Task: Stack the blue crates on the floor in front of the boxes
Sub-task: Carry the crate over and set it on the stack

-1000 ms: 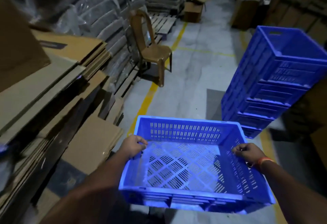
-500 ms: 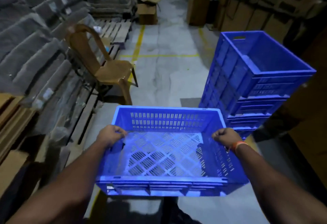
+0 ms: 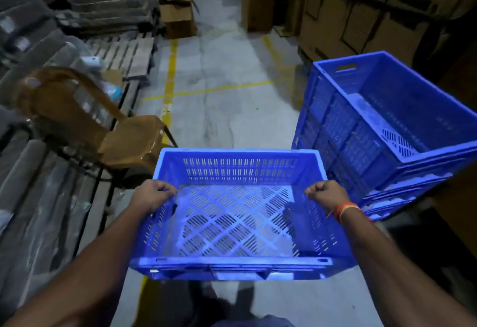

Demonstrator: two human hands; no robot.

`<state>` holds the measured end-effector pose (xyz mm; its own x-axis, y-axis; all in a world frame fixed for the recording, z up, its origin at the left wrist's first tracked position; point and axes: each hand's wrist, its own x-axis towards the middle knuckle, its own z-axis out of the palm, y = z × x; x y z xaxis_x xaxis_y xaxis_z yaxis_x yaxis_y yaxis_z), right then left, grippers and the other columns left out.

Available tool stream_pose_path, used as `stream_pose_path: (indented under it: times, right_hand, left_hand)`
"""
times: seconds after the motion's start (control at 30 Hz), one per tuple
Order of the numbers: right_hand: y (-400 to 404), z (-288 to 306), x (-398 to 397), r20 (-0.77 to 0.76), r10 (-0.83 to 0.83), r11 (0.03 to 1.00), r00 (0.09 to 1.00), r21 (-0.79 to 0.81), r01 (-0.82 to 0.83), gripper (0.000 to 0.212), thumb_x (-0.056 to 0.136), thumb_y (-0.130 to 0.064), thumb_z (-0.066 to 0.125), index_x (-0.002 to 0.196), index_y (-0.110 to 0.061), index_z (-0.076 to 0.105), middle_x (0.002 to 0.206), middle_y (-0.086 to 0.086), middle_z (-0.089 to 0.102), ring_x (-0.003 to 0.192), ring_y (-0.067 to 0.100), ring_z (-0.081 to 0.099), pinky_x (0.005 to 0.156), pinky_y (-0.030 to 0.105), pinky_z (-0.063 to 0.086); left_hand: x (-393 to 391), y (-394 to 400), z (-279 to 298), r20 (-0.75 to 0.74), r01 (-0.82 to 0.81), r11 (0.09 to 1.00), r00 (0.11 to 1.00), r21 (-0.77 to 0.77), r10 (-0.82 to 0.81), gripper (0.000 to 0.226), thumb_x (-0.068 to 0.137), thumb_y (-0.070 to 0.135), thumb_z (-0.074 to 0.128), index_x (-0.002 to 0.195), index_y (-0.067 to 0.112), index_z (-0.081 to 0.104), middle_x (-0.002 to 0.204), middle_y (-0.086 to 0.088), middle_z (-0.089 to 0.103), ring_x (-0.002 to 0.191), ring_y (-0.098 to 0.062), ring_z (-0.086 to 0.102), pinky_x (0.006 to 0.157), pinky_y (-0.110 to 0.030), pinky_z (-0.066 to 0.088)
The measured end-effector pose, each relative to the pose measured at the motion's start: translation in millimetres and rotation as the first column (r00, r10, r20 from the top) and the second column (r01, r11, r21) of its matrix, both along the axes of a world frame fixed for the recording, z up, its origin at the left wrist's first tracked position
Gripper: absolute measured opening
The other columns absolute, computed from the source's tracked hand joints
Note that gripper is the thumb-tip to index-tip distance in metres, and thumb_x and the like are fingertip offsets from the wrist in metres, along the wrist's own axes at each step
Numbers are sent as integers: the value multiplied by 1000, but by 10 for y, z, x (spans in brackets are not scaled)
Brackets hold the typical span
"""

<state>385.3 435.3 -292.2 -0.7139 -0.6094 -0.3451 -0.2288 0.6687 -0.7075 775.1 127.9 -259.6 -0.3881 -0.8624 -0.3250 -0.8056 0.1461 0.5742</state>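
Left hand (image 3: 152, 195): lower centre-left, fist wrapped over the carried crate's left rim.
Carried crate (image 3: 232, 218): lower centre, held level above the floor; empty, perforated, rigid plastic, so likely light; side rims are the natural hold.
Right hand (image 3: 326, 195): clenched on the right rim.
Crate stack (image 3: 382, 130): right of frame, before cardboard boxes (image 3: 361, 11).

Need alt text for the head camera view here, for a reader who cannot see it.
Two bare hands, left hand and right hand, carry an empty perforated blue plastic crate by its side rims. A stack of blue crates stands ahead to the right; a brown plastic chair sits left.
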Motion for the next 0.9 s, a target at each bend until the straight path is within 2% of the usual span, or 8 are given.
stream_pose_path:
  times: [0.1,0.2,0.27,0.37,0.53,0.7,0.83,0.9]
  right_hand:
    - [-273,-117,-193,31,-95,995,995,0,96,19,79,-18,76,67,-4,69,57,-8,67,65,11,62,72,31,50]
    - [-513,-205,-259,28,-198,980,980,-2,199,24,82,-17,74,65,-2,67,53,-7,64,48,-2,58,47,19,48]
    - [-623,-206,-264,18,-272,962,962,5,272,31,81,-23,74,59,-6,60,43,-7,50,35,2,46,37,19,41]
    - [-773,-202,-303,4,-355,933,935,63,354,28,79,-30,73,63,-9,63,42,-4,50,37,5,45,43,27,45]
    - [-824,-267,-307,1,-525,848,851,90,523,15,81,-26,76,74,-14,71,50,-1,61,45,6,49,60,35,49]
    - [-995,-298,-352,16,-650,758,760,90,646,15,82,-19,75,68,-15,70,50,-5,60,51,8,51,63,35,48]
    - [-1122,-268,-347,36,-721,692,692,91,716,19,84,-14,73,67,-6,69,42,-8,56,34,-1,45,56,26,40]
    - [-1189,-197,-303,26,-739,672,673,100,733,22,84,-16,73,65,-8,68,40,-8,55,32,-1,46,54,25,38]
  left_hand:
    - [-460,-630,-77,1,85,995,996,44,-85,4,77,28,76,74,26,77,69,4,75,67,-24,72,67,-38,57]
    - [-963,-1255,-136,-19,201,977,980,68,-200,6,77,26,75,72,26,77,67,1,75,53,-19,63,55,-34,53]
    - [-1331,-1575,-82,-35,289,955,957,68,-287,13,81,16,75,69,22,75,65,4,74,53,-12,59,58,-28,49]
    - [-1948,-2009,74,-28,406,912,914,67,-405,13,83,14,74,72,21,75,52,22,64,43,9,51,52,-20,41]
    - [-2820,-2439,130,3,587,807,809,55,-588,13,82,14,74,71,21,74,47,30,59,45,13,51,53,-10,40]
    - [-3622,-2792,-29,43,707,704,703,70,-710,19,81,17,76,65,26,72,59,17,68,58,-3,60,65,-25,48]
    - [-4056,-2875,-106,52,763,643,640,66,-766,17,81,19,76,66,27,72,54,23,64,56,-2,56,58,-19,40]
    - [-4208,-2918,-127,60,787,613,610,62,-790,17,81,21,76,67,29,71,64,18,68,63,-6,60,58,-19,39]
